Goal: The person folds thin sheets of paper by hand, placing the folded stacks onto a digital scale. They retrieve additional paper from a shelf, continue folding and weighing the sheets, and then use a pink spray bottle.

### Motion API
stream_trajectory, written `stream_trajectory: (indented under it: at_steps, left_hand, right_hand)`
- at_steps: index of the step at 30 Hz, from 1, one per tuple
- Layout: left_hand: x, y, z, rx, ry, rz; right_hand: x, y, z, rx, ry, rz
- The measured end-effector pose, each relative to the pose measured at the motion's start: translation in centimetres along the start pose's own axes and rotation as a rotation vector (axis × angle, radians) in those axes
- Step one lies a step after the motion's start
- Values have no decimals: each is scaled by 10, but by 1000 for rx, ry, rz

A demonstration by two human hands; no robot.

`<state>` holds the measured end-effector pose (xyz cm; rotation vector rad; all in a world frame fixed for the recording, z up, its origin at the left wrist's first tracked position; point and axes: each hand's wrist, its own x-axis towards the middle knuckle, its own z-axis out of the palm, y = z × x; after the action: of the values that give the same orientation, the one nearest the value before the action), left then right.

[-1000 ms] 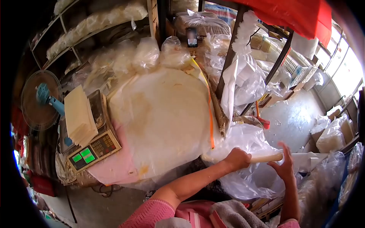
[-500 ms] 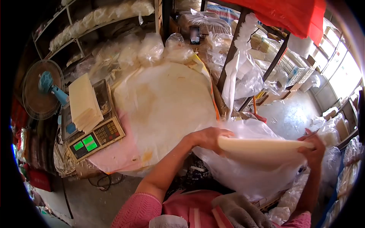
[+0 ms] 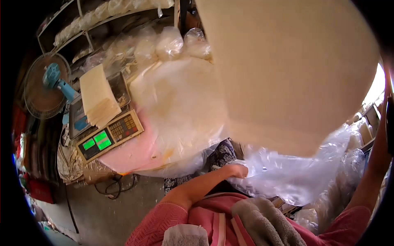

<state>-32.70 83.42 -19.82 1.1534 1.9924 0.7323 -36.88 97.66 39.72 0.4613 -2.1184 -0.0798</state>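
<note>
A large cream sheet (image 3: 291, 78) hangs raised at the upper right, close to the camera. My right arm reaches up beside it, but my right hand is out of sight. My left hand (image 3: 239, 170) is closed on the edge of a clear plastic bag (image 3: 283, 176) lying below the sheet. At the left, a stack of cream sheets (image 3: 98, 92) rests on a scale (image 3: 111, 135) with lit green displays.
A plastic-covered table (image 3: 176, 98) spans the middle, with a pink patch at its front. A fan (image 3: 51, 82) stands at the left. Filled plastic bags (image 3: 169, 43) line the back, below shelves (image 3: 123, 16).
The cream sheet has gone from between both hands up to the upper right. My left hand has let go of it, moved down and closed on the bag. My right hand has left view.
</note>
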Motion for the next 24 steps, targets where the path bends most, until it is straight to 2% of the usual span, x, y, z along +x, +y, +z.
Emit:
stream_trajectory:
  at_steps: [3,5,9,10,12,13,14,15,16,17,19,20,21,22,24]
  left_hand:
    - [-7,1,4,91,23,-11]
    - [-2,-18,22,39,148,17]
    - [-27,-19,12,-195,250,106]
    - [-32,-23,13,-250,318,194]
    - [-36,-27,10,-407,345,349]
    - [-38,-27,9,-487,348,426]
    - [-49,-16,-2,-515,266,417]
    - [-59,4,-14,-570,277,397]
    - [-69,28,-24,-632,288,374]
    - [-77,44,-30,-695,295,348]
    - [-80,53,-42,-580,366,350]
    - [-80,55,-50,-598,429,350]
    - [-82,56,-59,-642,510,350]
    - [-84,54,-72,-724,636,351]
    - [-92,47,-101,-968,984,378]
  right_hand:
    - [21,-28,47,125,51,-92]
    - [15,-46,85,254,98,-122]
    - [-52,-94,161,687,153,-154]
    - [-83,-109,180,846,114,-151]
    - [-159,-144,240,1341,-125,-138]
    - [-201,-167,251,1438,-290,49]
    - [-238,-180,281,1262,-268,-172]
    - [-268,-173,306,876,-352,-534]
    - [-275,-182,286,993,-690,-383]
    - [-278,-180,273,1051,-779,-299]
    - [-292,-146,265,1031,-755,-317]
    - [-313,-115,274,1174,-910,-157]
    - [-335,-83,282,1301,-1041,33]
    - [-363,-54,281,1276,-1133,191]
    - [-413,-6,267,1022,-1236,359]
